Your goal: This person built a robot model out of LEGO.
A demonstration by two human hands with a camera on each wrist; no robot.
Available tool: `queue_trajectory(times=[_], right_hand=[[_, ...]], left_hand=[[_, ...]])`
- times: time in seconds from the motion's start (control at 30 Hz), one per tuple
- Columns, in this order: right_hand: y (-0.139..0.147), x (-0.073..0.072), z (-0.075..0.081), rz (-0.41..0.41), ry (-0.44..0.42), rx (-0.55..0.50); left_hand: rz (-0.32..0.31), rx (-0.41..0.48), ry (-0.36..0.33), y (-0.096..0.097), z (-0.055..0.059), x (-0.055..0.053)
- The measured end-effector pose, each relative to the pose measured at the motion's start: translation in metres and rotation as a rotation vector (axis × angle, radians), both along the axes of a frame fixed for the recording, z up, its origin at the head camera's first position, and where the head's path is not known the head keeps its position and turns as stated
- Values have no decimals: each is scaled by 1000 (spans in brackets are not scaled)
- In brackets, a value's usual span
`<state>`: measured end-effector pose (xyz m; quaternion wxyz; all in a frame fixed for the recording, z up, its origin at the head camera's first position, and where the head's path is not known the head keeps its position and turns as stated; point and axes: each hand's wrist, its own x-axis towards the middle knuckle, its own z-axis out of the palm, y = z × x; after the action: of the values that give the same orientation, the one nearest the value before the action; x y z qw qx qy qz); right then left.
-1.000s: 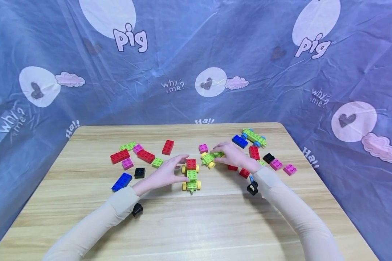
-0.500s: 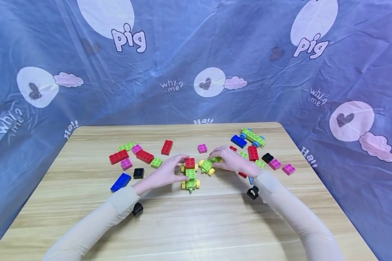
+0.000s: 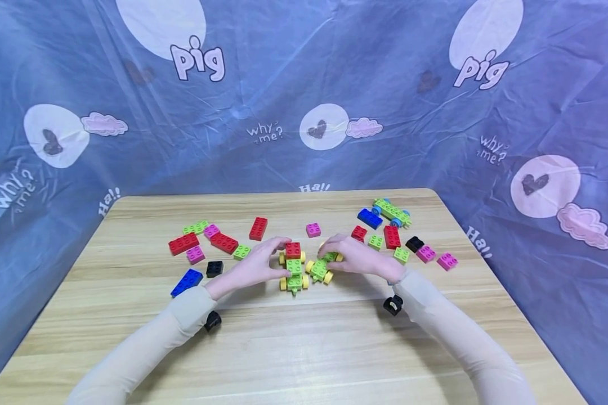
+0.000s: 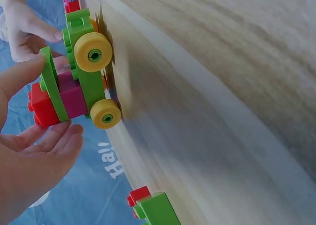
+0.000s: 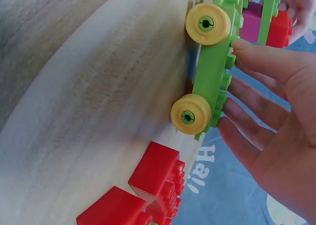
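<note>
My left hand (image 3: 253,266) holds a small toy car (image 3: 294,268) between thumb and fingers. In the left wrist view, the car has yellow wheels, a green base, a purple block (image 4: 72,94), a green plate and a red block (image 4: 44,105) on top. The thumb touches the green plate's end, and the fingers lie at the other end by the red block. Just right of it, my right hand (image 3: 360,257) grips a second green car base (image 5: 213,69) with yellow wheels, bare studs upward. Part of that base is hidden under the right hand in the head view.
Loose red, green, pink, black and blue bricks lie left, including a blue brick (image 3: 187,282). More lie right, such as a red brick (image 3: 392,237) and a pink brick (image 3: 447,261). A blue-wheeled green base (image 3: 391,212) stands at the back right of the wooden table (image 3: 304,354).
My right hand has drawn the bare yellow-wheeled base left and nearer, close beside the other car. Red and green bricks behind the right hand are now uncovered. The left hand stays at its car.
</note>
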<state>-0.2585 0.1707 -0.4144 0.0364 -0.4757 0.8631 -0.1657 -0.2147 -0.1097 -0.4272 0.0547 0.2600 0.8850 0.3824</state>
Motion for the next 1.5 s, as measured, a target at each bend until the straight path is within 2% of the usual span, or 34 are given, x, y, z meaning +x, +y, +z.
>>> queue_trajectory(times=[0.17, 0.3, 0.37, 0.47, 0.67, 1.0, 1.23, 1.5], right_hand=[[3, 0, 3, -14, 33, -36], [6, -4, 4, -123, 81, -56], [7, -6, 3, -181, 76, -40], [8, -8, 1, -221, 48, -2], [9, -9, -2, -224, -13, 4], [8, -8, -3, -186, 5, -32], [7, -2, -2, -189, -24, -27], [4, 4, -1, -196, -50, 1]], left_hand=[[1, -4, -12, 0, 2, -1], [9, -37, 2, 0, 3, -2], [15, -47, 1, -1, 4, -2], [21, -42, -14, -1, 4, -3], [37, -21, -36, -2, 3, -6], [48, -21, -19, -4, 2, -15], [44, -31, 40, -7, 2, -24], [57, -38, 34, -6, 3, -30]])
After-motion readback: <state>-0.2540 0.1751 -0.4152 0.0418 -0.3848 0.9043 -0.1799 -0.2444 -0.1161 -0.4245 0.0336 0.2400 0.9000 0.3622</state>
